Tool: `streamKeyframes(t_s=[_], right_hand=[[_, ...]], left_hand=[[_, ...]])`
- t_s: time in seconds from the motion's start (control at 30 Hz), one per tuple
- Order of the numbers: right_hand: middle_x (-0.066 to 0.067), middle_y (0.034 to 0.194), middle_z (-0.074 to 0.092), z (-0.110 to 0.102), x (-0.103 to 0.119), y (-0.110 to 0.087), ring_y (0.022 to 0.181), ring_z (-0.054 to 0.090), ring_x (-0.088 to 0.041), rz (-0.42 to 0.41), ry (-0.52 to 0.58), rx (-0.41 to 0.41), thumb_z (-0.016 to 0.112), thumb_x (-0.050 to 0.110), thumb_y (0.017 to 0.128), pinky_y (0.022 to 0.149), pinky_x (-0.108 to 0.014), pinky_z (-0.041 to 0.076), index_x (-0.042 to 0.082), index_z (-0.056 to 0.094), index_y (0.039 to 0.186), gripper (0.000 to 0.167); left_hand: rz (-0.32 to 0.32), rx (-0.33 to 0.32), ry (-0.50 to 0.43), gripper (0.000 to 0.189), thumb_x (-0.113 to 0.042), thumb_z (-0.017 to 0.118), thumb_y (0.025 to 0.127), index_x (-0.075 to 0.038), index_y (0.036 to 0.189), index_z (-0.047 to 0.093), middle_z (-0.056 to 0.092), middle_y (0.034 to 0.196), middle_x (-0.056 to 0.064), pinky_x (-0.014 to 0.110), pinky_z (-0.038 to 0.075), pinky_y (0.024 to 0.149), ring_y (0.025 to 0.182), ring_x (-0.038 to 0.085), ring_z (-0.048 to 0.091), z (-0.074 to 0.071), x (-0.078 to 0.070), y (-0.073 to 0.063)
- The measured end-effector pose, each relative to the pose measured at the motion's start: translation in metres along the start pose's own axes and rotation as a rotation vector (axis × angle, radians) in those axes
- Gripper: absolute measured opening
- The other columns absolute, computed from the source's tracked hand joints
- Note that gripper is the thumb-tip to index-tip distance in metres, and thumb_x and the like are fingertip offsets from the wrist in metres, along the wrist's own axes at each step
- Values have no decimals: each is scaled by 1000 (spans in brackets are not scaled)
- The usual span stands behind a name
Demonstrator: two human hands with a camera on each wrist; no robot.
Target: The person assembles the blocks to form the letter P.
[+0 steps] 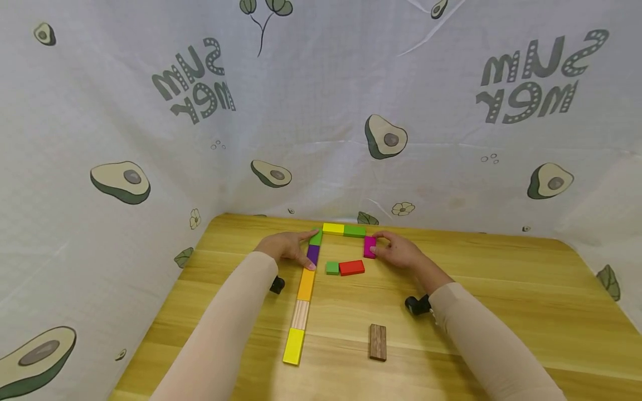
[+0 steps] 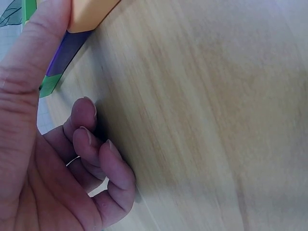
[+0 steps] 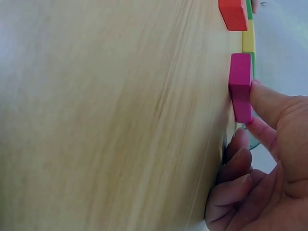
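Note:
My left hand (image 1: 287,247) lies along a line of blocks on the left. Its index finger reaches the green block (image 1: 316,237), and its thumb touches the orange block (image 1: 306,285) where it meets the purple block (image 1: 313,253). In the left wrist view the other fingers curl loosely against the tabletop. On the right, my right hand (image 1: 401,250) holds a magenta block (image 1: 368,247) with thumb and index finger, the thumb on its upper edge. That block (image 3: 240,72) stands just below the right end of the back row's green block (image 1: 354,231).
A yellow block (image 1: 333,228) starts the back row. Inside the outline lie a small green block (image 1: 332,268) and a red block (image 1: 352,268). The left line ends in a pale wood block (image 1: 300,315) and a yellow block (image 1: 293,346). A dark brown block (image 1: 378,342) lies nearer.

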State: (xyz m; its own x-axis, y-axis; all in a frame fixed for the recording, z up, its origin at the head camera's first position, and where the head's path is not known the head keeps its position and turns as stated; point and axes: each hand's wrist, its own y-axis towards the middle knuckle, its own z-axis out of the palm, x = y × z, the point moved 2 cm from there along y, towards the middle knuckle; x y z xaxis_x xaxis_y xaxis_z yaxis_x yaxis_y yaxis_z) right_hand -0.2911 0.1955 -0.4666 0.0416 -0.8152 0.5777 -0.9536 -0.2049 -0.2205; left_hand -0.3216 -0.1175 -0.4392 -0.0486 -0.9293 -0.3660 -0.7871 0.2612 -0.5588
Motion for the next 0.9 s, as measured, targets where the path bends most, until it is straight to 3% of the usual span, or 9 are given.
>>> streamKeyframes(t_s=[0.23,0.33,0.4,0.47,0.67,0.77,0.9], right_hand=[[-29,142,55,1,0,-1,123,57,-45,-4,6,-4,58,43,103,105,-61,47,13,44,152,60],[-27,117,64,2,2,-3,99,63,-38,-19,29,-21,61,41,102,86,-48,55,12,41,154,64],[-19,95,63,5,7,-7,81,58,-28,-39,22,-42,65,39,100,70,-36,50,12,42,154,65],[-11,84,59,9,16,-10,73,52,-22,-77,0,-62,69,35,98,63,-30,43,11,45,152,64],[-7,95,63,30,56,-23,86,54,-21,-229,-133,-60,73,37,94,75,-35,48,12,64,135,49],[-7,100,61,41,71,-26,89,51,-21,-287,-207,-61,78,41,90,75,-35,48,13,69,128,48],[-4,93,56,53,84,-23,91,46,-20,-319,-279,-88,81,40,87,74,-31,40,16,74,114,37]], left_hand=[[-3,3,3,115,-62,90,65,-62,155,18,22,172,6,62,24,125,157,39,23,0,0,0],[-5,3,6,116,-63,90,64,-62,155,18,22,172,6,63,24,125,157,38,23,0,0,-1],[-5,2,13,116,-63,89,64,-62,155,18,22,172,6,62,24,125,157,38,23,0,-1,-1],[-5,1,18,115,-64,89,64,-62,155,17,22,172,6,63,25,124,157,38,24,0,0,-1],[1,2,29,115,-65,88,65,-62,155,17,22,172,5,63,26,124,156,39,24,0,-1,-1],[0,1,43,115,-66,87,65,-61,155,17,23,172,5,63,26,123,156,38,25,0,-1,-1],[-6,3,41,115,-66,88,65,-61,155,17,23,171,5,62,27,123,156,38,26,0,0,0]])
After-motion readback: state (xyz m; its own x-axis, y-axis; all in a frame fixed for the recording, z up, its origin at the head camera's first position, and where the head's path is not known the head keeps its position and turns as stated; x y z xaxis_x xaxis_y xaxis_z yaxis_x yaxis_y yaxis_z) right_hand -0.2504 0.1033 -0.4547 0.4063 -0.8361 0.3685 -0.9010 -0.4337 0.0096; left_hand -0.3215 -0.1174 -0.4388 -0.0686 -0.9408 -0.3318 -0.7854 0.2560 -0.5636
